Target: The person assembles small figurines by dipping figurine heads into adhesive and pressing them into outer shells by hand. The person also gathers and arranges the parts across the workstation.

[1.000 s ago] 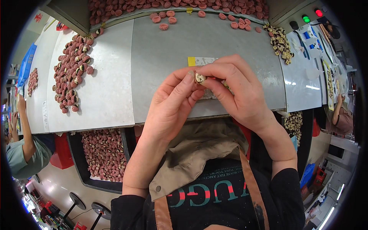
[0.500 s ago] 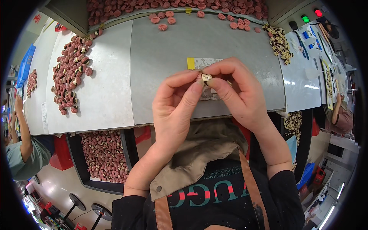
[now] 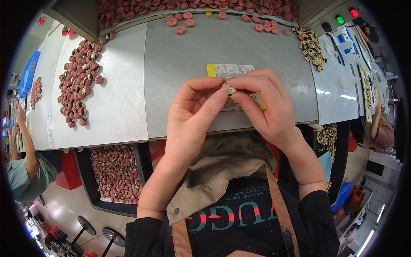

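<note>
My left hand (image 3: 188,113) and my right hand (image 3: 269,105) meet over the front middle of the table. Thumbs and forefingers of both are pinched round one small cream-and-dark figure piece (image 3: 231,90); the fingertips cover much of it. Beneath them lies a worn whitish pad (image 3: 233,69) with yellow at its left edge, partly hidden by my hands. A bit of yellow (image 3: 260,102) shows beside my right hand's fingers.
Finished-looking pink bumpy pieces with cream parts form a pile (image 3: 79,81) at left and fill a black bin (image 3: 143,160) below. Pink caps (image 3: 180,30) lie at the back, cream-and-dark pieces (image 3: 312,49) at back right. Another person's arm (image 3: 28,141) is at far left.
Both hands have shifted slightly, still pinching the figure piece, which has turned and dropped a little. The yellow bit beside my right hand has come into sight.
</note>
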Demonstrator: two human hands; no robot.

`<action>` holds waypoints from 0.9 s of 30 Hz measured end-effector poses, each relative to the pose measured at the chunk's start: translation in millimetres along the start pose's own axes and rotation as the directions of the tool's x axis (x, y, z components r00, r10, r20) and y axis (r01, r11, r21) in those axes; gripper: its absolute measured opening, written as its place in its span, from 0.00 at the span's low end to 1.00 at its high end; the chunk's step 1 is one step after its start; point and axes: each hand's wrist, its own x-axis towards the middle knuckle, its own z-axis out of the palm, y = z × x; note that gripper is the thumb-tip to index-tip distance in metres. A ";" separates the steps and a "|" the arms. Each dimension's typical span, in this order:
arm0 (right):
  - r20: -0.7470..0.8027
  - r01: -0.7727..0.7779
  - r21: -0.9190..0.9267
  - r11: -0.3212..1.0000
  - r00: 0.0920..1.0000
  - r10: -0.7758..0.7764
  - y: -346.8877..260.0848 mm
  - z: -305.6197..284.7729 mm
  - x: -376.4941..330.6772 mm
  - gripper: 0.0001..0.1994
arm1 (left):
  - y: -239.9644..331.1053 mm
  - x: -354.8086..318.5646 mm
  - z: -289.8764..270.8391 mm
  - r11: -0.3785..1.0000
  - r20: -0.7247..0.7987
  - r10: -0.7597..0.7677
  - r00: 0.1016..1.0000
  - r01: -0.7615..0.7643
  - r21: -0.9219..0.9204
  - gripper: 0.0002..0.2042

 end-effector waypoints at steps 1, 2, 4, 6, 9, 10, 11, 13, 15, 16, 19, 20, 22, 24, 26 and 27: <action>0.000 -0.001 0.000 1.000 1.000 0.001 -1.7 -2.3 0.3 0.13 | 1.0 1.4 -2.4 0.998 0.023 -0.059 0.998 0.060 -0.025 0.16; 0.043 -0.012 0.021 1.000 0.999 0.011 -4.9 -5.6 2.1 0.16 | 2.4 2.4 -3.4 0.998 0.021 -0.060 0.998 0.060 -0.025 0.16; 0.089 -0.026 0.044 0.999 0.996 0.022 -6.9 -6.1 4.2 0.18 | 6.2 3.7 -3.6 0.989 0.083 -0.135 0.987 0.139 -0.051 0.22; 0.088 0.032 -0.043 0.999 0.996 -0.028 -5.8 -3.4 7.7 0.21 | 7.9 3.5 -3.9 0.991 0.096 -0.133 0.986 0.135 -0.017 0.24; 0.108 0.108 -0.070 0.992 0.989 -0.100 0.7 -1.1 9.9 0.20 | 6.9 3.0 -4.6 0.994 0.106 -0.111 0.988 0.109 0.021 0.27; 0.110 0.107 -0.070 0.992 0.989 -0.099 1.8 0.1 9.7 0.20 | 5.9 2.6 -4.3 0.996 0.102 -0.090 0.991 0.088 0.026 0.28; 0.077 0.120 -0.108 0.987 0.991 -0.112 3.0 1.1 9.4 0.18 | 4.7 1.6 -1.7 0.996 0.100 -0.091 0.991 0.089 0.026 0.28; 0.045 0.131 -0.146 0.981 0.991 -0.126 6.0 3.0 8.9 0.17 | 1.7 -1.4 5.2 0.995 0.109 -0.005 0.994 -0.006 0.101 0.28; 0.015 0.173 -0.182 0.968 0.985 -0.174 9.2 5.5 9.4 0.15 | -0.6 -1.6 4.5 0.992 0.102 0.011 0.995 -0.024 0.125 0.28; 0.012 0.172 -0.183 0.968 0.985 -0.173 10.4 6.1 9.1 0.15 | -2.1 -1.2 4.0 0.988 0.096 0.029 0.995 -0.043 0.147 0.28; -0.002 0.192 -0.203 0.960 0.980 -0.197 11.5 6.2 8.1 0.15 | -6.3 -0.9 4.4 0.974 0.119 0.067 0.991 -0.091 0.206 0.26; -0.005 0.190 -0.212 0.959 0.981 -0.195 11.2 5.1 7.0 0.15 | -6.3 -0.7 5.9 0.974 0.122 0.065 0.990 -0.090 0.208 0.26; -0.014 0.186 -0.221 0.957 0.981 -0.194 9.7 2.3 5.4 0.14 | -4.4 -0.3 9.9 0.957 0.120 0.044 0.992 -0.077 0.280 0.24; 0.019 0.152 -0.276 0.949 0.988 -0.153 6.9 -3.7 3.7 0.15 | -4.7 -1.0 15.5 0.965 0.102 0.005 0.995 -0.032 0.261 0.23; 0.015 0.089 -0.179 0.980 0.996 -0.088 0.9 -12.8 2.5 0.16 | -4.2 -1.4 20.5 0.969 0.083 -0.034 0.996 0.013 0.247 0.22; 0.021 0.027 -0.078 0.997 0.999 -0.026 -1.4 -16.3 0.7 0.17 | -3.7 -1.3 22.5 0.990 0.073 -0.057 0.996 0.047 0.131 0.21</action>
